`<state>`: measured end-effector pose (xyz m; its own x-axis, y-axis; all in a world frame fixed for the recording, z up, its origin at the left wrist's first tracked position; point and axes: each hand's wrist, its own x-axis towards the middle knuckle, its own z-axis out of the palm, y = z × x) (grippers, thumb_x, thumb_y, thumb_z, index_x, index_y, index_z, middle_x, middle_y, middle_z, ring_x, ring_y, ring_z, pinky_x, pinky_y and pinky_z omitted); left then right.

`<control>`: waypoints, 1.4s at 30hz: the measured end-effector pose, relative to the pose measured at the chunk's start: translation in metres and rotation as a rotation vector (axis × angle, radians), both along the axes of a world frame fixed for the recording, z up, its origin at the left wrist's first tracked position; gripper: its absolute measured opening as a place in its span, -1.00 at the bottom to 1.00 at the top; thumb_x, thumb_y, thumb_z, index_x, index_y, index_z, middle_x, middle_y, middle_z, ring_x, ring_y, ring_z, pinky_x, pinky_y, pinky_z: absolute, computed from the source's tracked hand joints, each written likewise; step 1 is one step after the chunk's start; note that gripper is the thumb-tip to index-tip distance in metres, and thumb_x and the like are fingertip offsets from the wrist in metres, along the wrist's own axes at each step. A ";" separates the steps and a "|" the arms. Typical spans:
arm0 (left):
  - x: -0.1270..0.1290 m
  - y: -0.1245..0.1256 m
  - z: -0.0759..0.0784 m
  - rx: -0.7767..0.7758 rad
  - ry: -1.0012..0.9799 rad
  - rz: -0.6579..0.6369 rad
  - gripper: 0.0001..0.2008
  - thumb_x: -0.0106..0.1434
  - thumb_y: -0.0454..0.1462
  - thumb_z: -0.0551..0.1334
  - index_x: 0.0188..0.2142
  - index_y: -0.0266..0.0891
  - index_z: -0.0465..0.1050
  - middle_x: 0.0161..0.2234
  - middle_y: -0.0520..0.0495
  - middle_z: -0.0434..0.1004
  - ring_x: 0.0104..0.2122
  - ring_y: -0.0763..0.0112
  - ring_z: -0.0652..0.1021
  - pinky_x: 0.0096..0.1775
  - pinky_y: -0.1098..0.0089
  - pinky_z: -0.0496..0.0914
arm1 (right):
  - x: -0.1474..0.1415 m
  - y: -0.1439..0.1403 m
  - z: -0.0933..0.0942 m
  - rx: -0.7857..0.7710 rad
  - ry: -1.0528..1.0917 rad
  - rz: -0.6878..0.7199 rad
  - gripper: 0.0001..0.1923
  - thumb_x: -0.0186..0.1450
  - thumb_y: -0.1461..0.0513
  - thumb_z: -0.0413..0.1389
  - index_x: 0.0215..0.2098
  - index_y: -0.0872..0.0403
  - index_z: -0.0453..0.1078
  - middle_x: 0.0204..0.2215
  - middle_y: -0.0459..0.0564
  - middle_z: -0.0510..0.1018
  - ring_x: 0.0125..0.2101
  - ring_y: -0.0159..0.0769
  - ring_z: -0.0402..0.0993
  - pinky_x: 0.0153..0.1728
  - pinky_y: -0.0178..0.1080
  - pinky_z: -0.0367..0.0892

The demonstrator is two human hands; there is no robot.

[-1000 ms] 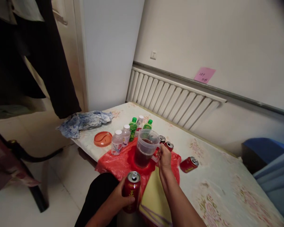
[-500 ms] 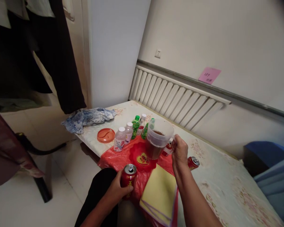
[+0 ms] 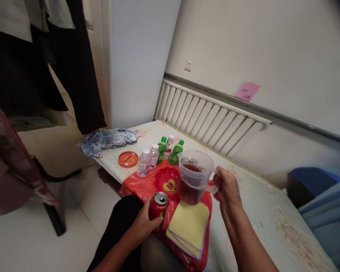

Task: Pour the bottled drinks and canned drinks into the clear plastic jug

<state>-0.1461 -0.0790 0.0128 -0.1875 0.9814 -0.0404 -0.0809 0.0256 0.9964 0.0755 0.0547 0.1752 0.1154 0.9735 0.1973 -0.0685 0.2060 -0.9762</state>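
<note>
My left hand [image 3: 143, 223] is wrapped round an opened red drink can [image 3: 159, 207], upright near the front edge of the red plastic sheet. With my right hand [image 3: 228, 187] I grip the handle of a clear plastic jug [image 3: 193, 190], partly filled with brown liquid. The jug is to the right of the can, in front of a red scalloped dish [image 3: 161, 176] with a gold heart. Folded yellow cloths [image 3: 189, 228] with purple edges lie just below the jug. Through the jug's clear wall, can tops show faintly.
Two white-capped bottles [image 3: 144, 166] stand on the left of the red plastic sheet [image 3: 133, 185], with green-capped bottles [image 3: 175, 153] behind. An orange lid [image 3: 128, 159] and a crumpled blue-white cloth [image 3: 109, 139] lie on the flowered tablecloth [image 3: 260, 223]. A radiator [image 3: 204, 109] lines the wall.
The jug and my right hand have moved lower and to the right, towards me. The can has shifted slightly up and right in my left hand, and the view has turned a little.
</note>
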 end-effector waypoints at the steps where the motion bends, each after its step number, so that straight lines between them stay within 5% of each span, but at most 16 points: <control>1: 0.001 -0.001 0.004 0.014 0.017 -0.001 -0.31 -0.02 -0.27 0.32 0.14 -0.25 0.23 0.11 -0.23 0.45 0.12 0.02 0.43 0.16 0.13 0.28 | 0.004 -0.005 0.002 -0.021 -0.026 0.004 -0.59 0.19 0.05 0.15 -0.67 0.01 0.12 -0.78 -0.28 0.12 -0.74 -0.48 -0.01 -0.69 -0.32 0.00; 14: 0.017 -0.006 0.019 0.048 0.148 0.068 -0.30 -0.09 -0.31 0.33 0.10 -0.23 0.23 0.09 -0.22 0.45 0.10 0.04 0.44 0.15 0.07 0.27 | 0.052 -0.051 0.015 -0.090 -0.328 0.154 -0.57 0.15 -0.03 0.15 -0.69 0.07 0.27 -0.72 -0.13 0.31 -0.64 -0.40 0.18 -0.58 -0.29 0.05; 23: 0.019 -0.007 0.025 0.066 0.205 0.104 -0.29 -0.09 -0.31 0.34 0.10 -0.25 0.24 0.11 -0.24 0.42 0.12 0.02 0.41 0.17 0.06 0.25 | 0.059 -0.066 0.021 -0.100 -0.519 0.199 -0.52 0.12 -0.08 0.12 -0.75 0.04 0.20 -0.77 -0.12 0.22 -0.66 -0.41 0.06 -0.59 -0.27 -0.03; 29: 0.021 -0.010 0.032 0.094 0.189 0.097 -0.30 -0.11 -0.35 0.31 0.09 -0.21 0.27 0.10 -0.20 0.43 0.11 0.04 0.43 0.17 0.05 0.25 | 0.066 -0.067 0.013 -0.152 -0.492 0.273 -0.51 0.11 -0.11 0.14 -0.69 0.01 0.10 -0.73 -0.25 -0.01 -0.65 -0.47 -0.16 -0.59 -0.28 -0.20; 42: 0.024 -0.014 0.039 0.091 0.220 0.082 -0.31 -0.09 -0.34 0.31 0.09 -0.19 0.24 0.12 -0.19 0.41 0.14 0.06 0.40 0.20 0.05 0.21 | 0.073 -0.066 0.008 -0.129 -0.631 0.335 -0.47 0.17 -0.13 0.12 -0.66 0.01 0.02 -0.68 -0.23 -0.01 -0.62 -0.46 -0.13 -0.59 -0.29 -0.18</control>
<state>-0.1221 -0.0932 0.0517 -0.2610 0.9603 0.0982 0.1402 -0.0629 0.9881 0.1483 -0.0114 0.1827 -0.2909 0.9567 0.0092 0.4770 0.1534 -0.8654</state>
